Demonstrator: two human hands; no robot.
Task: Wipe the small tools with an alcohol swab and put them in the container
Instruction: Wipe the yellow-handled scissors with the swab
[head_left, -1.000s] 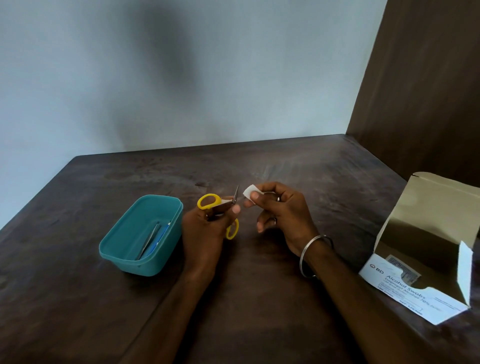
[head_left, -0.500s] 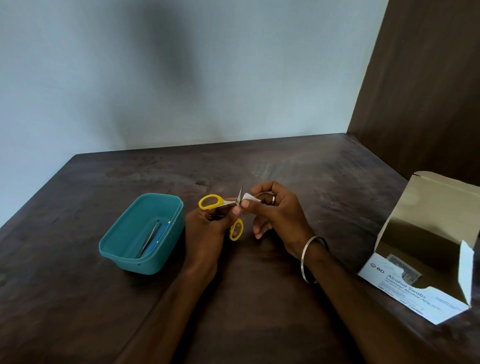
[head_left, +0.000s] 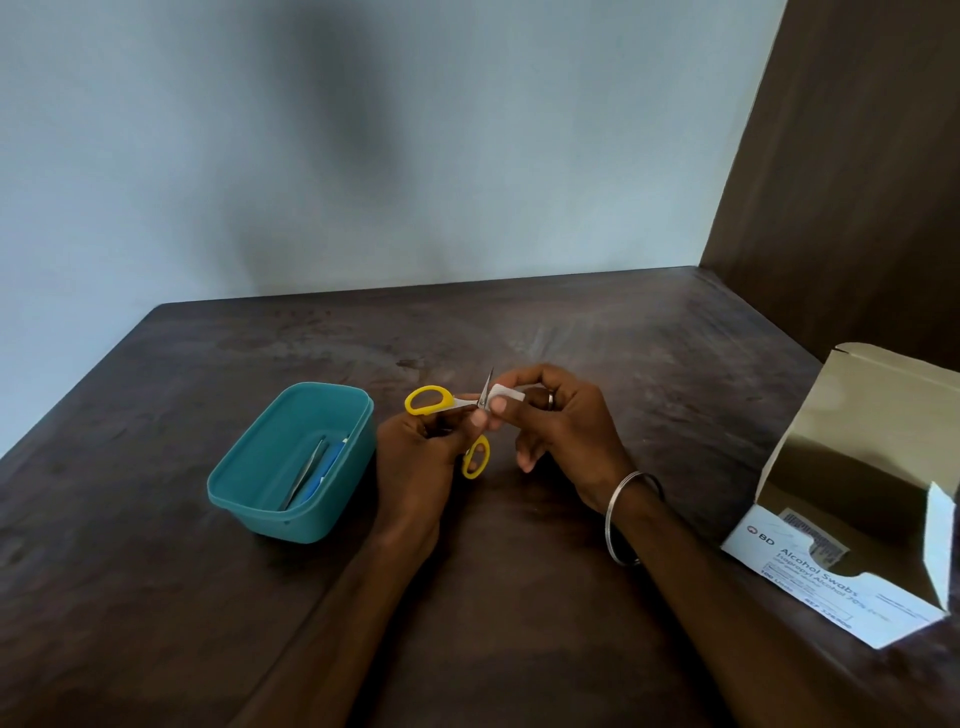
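Your left hand (head_left: 415, 452) grips the yellow-handled scissors (head_left: 457, 415); your right hand (head_left: 556, 421) pinches the alcohol swab (head_left: 506, 393) against a blade. Two tools (head_left: 311, 470) already lie in the teal container (head_left: 291, 514) beside your left fingers; the scissors remain.

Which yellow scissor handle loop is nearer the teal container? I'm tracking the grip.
The upper loop, which sticks out leftward above the left hand towards the container; the lower loop hangs between the hands.
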